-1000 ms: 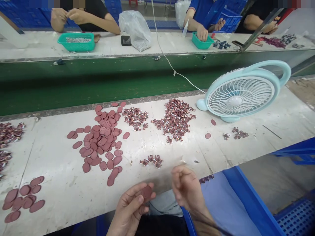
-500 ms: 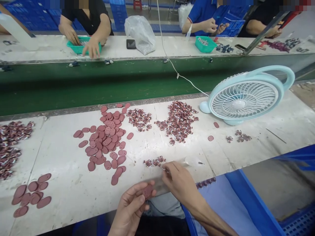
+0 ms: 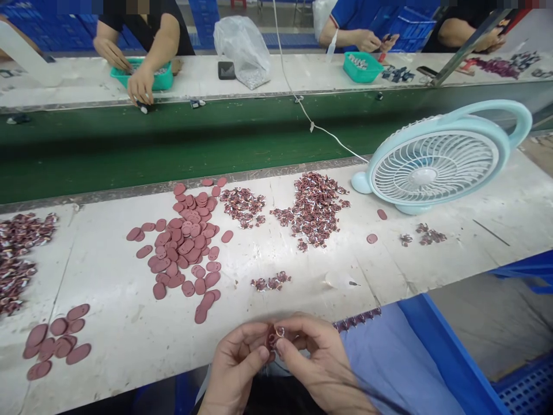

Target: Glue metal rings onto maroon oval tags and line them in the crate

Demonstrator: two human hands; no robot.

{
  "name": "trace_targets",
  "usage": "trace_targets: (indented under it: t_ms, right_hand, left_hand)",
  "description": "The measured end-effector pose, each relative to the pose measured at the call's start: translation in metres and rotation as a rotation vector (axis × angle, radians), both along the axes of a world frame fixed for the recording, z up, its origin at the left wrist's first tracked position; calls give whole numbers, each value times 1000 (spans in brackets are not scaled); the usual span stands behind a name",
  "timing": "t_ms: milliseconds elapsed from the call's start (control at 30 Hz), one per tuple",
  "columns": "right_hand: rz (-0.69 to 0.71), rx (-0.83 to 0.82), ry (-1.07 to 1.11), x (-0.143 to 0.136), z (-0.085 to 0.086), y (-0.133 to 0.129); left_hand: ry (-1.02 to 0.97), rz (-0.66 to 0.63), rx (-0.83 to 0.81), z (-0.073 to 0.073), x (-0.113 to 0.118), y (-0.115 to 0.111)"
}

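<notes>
At the table's near edge my left hand (image 3: 235,357) pinches a reddish-brown oval disc (image 3: 269,344), mostly hidden by fingers. My right hand (image 3: 313,354) grips a small brown-and-white moulded piece (image 3: 280,332) and holds it against the disc; whether the two are joined I cannot tell. Just beyond the hands lies a short row of similar small pieces (image 3: 271,282). A large heap of oval discs (image 3: 185,245) spreads to the left of it. Farther back are two heaps of the small pieces, a smaller one (image 3: 242,207) and a bigger one (image 3: 317,210).
A light-blue fan (image 3: 436,164) lies tilted at the back right, its white cord crossing the green belt (image 3: 216,138). A small clear bottle with a dark tip (image 3: 339,281) lies right of the row. A blue crate (image 3: 453,351) stands below right. Co-workers' hands (image 3: 140,83) work across the belt.
My right hand has come from the row of small pieces back to my left hand, bringing one piece to the disc. Across the belt, a co-worker's hand has moved down to the belt's edge.
</notes>
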State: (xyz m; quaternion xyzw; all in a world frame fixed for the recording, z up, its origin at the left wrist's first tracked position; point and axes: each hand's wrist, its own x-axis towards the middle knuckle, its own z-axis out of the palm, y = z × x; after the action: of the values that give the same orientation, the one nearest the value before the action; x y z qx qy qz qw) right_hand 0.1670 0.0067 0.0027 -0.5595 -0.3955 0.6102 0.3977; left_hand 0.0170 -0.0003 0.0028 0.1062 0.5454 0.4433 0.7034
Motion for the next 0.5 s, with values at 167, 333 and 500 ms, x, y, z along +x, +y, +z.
trace_targets:
  t_ms: [167,333,500]
  right_hand:
    - [90,35,-53,7,15,13]
    - [149,-30,2,11,21,15]
    - [111,-65,111,13,15,12]
  left_hand:
    - [16,-56,21,-8,-3,-1]
    - [52,-75,54,-7,-2,-2]
    - [76,-64,75,-9,0,-3]
